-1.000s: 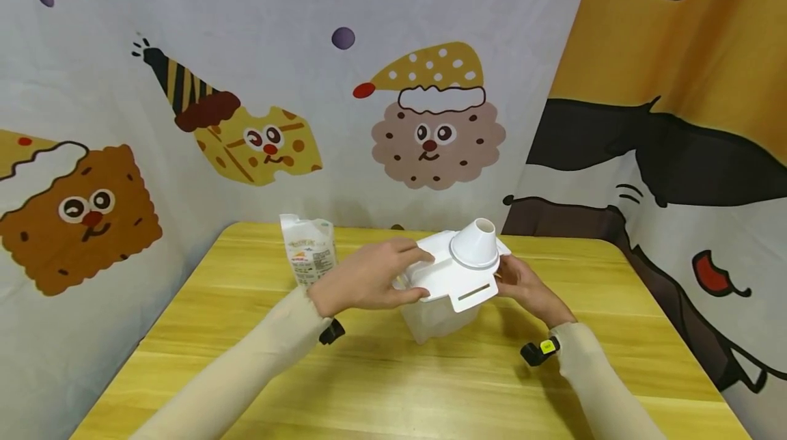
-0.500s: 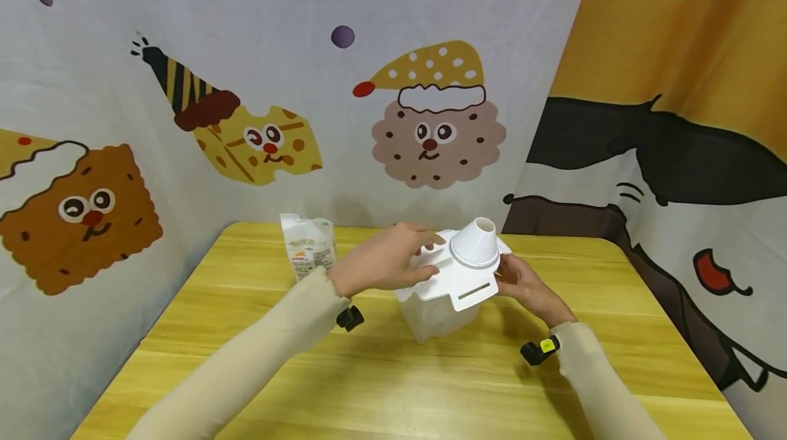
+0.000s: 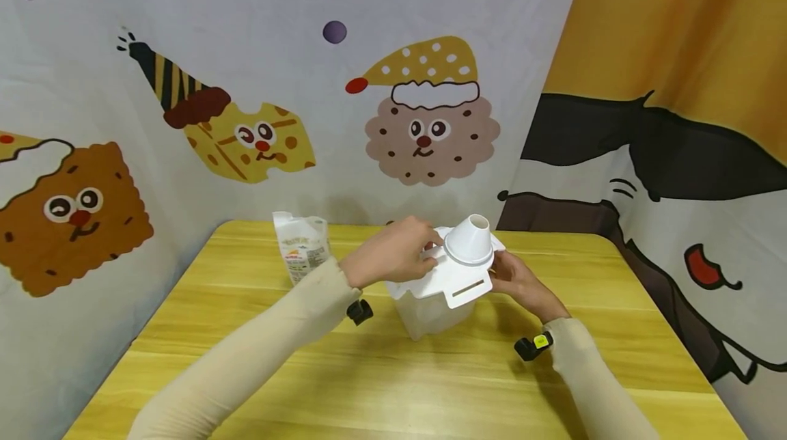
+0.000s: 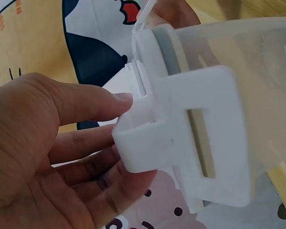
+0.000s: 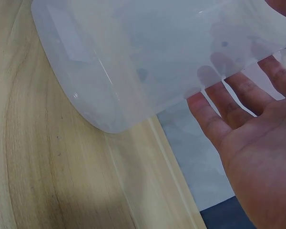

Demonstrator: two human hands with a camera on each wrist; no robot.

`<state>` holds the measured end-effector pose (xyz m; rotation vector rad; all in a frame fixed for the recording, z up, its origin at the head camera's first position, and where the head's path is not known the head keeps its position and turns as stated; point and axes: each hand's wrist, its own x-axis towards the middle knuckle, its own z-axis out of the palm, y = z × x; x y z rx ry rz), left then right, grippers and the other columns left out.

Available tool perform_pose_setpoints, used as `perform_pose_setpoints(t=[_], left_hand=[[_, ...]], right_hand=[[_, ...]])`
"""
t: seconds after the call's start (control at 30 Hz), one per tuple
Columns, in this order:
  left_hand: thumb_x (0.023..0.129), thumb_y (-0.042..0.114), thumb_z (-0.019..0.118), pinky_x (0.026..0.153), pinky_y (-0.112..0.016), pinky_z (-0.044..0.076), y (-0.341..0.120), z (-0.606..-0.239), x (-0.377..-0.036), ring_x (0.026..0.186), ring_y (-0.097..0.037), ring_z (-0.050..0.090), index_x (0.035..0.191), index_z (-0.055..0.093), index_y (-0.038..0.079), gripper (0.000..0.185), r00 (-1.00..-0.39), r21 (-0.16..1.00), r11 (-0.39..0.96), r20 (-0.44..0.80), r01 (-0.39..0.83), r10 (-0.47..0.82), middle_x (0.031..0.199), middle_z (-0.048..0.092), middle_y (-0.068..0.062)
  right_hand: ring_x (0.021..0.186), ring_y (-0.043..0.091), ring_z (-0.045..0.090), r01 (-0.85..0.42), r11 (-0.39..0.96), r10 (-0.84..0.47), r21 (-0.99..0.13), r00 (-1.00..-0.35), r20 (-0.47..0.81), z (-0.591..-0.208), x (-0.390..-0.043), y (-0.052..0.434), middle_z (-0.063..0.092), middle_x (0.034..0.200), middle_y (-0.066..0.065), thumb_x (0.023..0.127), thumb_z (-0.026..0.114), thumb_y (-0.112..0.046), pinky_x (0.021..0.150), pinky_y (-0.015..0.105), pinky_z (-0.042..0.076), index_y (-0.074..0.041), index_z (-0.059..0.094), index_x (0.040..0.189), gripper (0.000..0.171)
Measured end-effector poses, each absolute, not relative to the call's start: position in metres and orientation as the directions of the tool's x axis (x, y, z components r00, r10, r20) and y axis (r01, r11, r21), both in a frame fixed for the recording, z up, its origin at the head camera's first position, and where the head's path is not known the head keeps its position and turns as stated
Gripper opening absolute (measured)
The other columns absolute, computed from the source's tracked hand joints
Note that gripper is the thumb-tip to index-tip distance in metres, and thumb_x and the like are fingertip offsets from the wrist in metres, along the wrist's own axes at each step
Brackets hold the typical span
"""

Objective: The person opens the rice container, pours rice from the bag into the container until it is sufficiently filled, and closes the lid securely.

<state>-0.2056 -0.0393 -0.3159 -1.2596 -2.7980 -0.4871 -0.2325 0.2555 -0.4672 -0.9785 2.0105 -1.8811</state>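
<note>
A translucent plastic container [image 3: 433, 320] with a white lid [image 3: 424, 284] stands on the table in the head view. A white cone [image 3: 469, 243] rises from the lid's right part, and a slotted latch flap [image 3: 470, 293] hangs at its front. My left hand [image 3: 393, 252] is over the lid beside the cone. The left wrist view shows its thumb and fingers pinching a raised white grip [image 4: 145, 148] of the lid, near the slotted flap [image 4: 226, 100]. My right hand [image 3: 522, 286] holds the container's right side, its fingertips against the clear wall [image 5: 133, 62] in the right wrist view.
A white printed bag [image 3: 300, 249] stands left of the container, partly behind my left forearm. The wooden table [image 3: 406, 392] ends at a cartoon-patterned curtain [image 3: 418, 3] behind and at both sides. Black cameras [image 3: 359, 311] sit on the wrists.
My left hand has moved right across the lid from its left edge to beside the cone, and its fingers have curled in. The right hand keeps its hold. The head view has shifted slightly.
</note>
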Motion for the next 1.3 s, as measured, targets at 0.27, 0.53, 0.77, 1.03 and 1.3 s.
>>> perform_pose_setpoints(t=[0.27, 0.53, 0.77, 1.03, 1.3], left_hand=[[0.084, -0.001, 0.061, 0.047, -0.02, 0.017, -0.0368, -0.3149, -0.2034, 0.053, -0.005, 0.023, 0.063, 0.049, 0.016, 0.029, -0.678, 0.261, 0.629, 0.188, 0.732, 0.71, 0.058, 0.024, 0.006], [0.075, -0.006, 0.059, 0.047, -0.02, 0.021, -0.0338, -0.3152, -0.2012, 0.054, -0.007, 0.03, 0.064, 0.054, 0.016, 0.025, -0.704, 0.254, 0.659, 0.183, 0.708, 0.686, 0.061, 0.035, 0.005], [0.07, -0.008, 0.059, 0.046, -0.02, 0.019, -0.032, -0.3148, -0.1991, 0.054, -0.008, 0.029, 0.068, 0.06, 0.014, 0.023, -0.716, 0.262, 0.669, 0.181, 0.696, 0.674, 0.062, 0.036, 0.003], [0.073, -0.007, 0.059, 0.048, -0.02, 0.017, -0.0319, -0.3137, -0.2, 0.055, -0.007, 0.025, 0.075, 0.065, 0.014, 0.022, -0.717, 0.248, 0.674, 0.197, 0.696, 0.669, 0.063, 0.032, 0.004], [0.08, -0.003, 0.063, 0.049, -0.022, 0.02, -0.0376, -0.3093, -0.1986, 0.056, -0.008, 0.031, 0.075, 0.067, 0.014, 0.018, -0.726, 0.241, 0.685, 0.219, 0.687, 0.651, 0.066, 0.041, 0.003]], right_hand=[[0.136, -0.003, 0.048, -0.301, -0.037, -0.58, -0.953, -0.77, 0.266, -0.4675, -0.2316, 0.2538, 0.048, 0.15, -0.017, 0.098, 0.062, -0.001, 0.112, 0.013, 0.039, 0.0, 0.029, 0.158, 0.069], [0.138, -0.004, 0.045, -0.311, -0.044, -0.572, -0.949, -0.771, 0.279, -0.471, -0.2322, 0.2539, 0.046, 0.152, -0.018, 0.098, 0.061, 0.0, 0.113, 0.012, 0.037, 0.001, 0.029, 0.158, 0.068], [0.14, -0.004, 0.045, -0.325, -0.052, -0.575, -0.944, -0.763, 0.294, -0.4727, -0.2324, 0.254, 0.046, 0.153, -0.017, 0.099, 0.06, -0.001, 0.113, 0.013, 0.037, -0.001, 0.029, 0.159, 0.067], [0.141, -0.003, 0.043, -0.337, -0.076, -0.582, -0.939, -0.749, 0.316, -0.4741, -0.2344, 0.2547, 0.046, 0.153, -0.017, 0.097, 0.06, 0.003, 0.114, 0.013, 0.035, -0.008, 0.03, 0.159, 0.069], [0.133, 0.001, 0.052, -0.341, -0.059, -0.588, -0.938, -0.748, 0.309, -0.4724, -0.235, 0.2542, 0.05, 0.149, -0.017, 0.096, 0.062, 0.003, 0.109, 0.017, 0.044, -0.005, 0.026, 0.161, 0.075]])
